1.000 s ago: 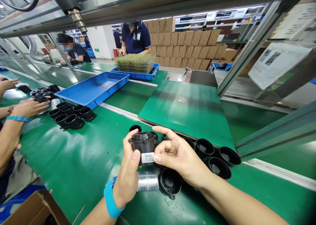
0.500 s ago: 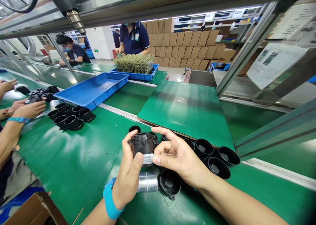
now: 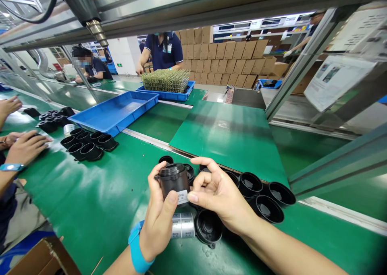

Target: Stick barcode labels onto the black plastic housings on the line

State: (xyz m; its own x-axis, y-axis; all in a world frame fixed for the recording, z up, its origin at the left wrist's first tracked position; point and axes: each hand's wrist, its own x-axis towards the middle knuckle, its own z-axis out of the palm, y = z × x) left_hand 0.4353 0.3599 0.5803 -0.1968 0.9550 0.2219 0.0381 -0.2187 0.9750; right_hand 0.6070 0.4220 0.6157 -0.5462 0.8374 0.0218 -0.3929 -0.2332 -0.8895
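My left hand (image 3: 161, 210) grips a black cylindrical housing (image 3: 171, 179), its thumb across the front and its fingers around the left side. A white printed label (image 3: 182, 197) sits low on the housing. The thumb of my right hand (image 3: 219, 192) touches the label's right edge; the other fingers are bent beside the housing, with the index finger raised. Below the hands a roll of silver labels (image 3: 183, 225) lies on the green table (image 3: 121, 202). Just right of the roll is an open black housing (image 3: 208, 226), and several more black housings (image 3: 269, 208) stand farther right.
A blue tray (image 3: 113, 112) lies at the upper left, near a group of black housings (image 3: 86, 145). A co-worker's hands (image 3: 27, 148) are at the left edge. A screwdriver tool (image 3: 87, 15) hangs overhead. A cardboard box (image 3: 45, 259) stands lower left.
The housing in my left hand has turned slightly, so the label faces farther right. My right index finger has lifted a little off the housing. The co-worker's hands at the left have shifted.
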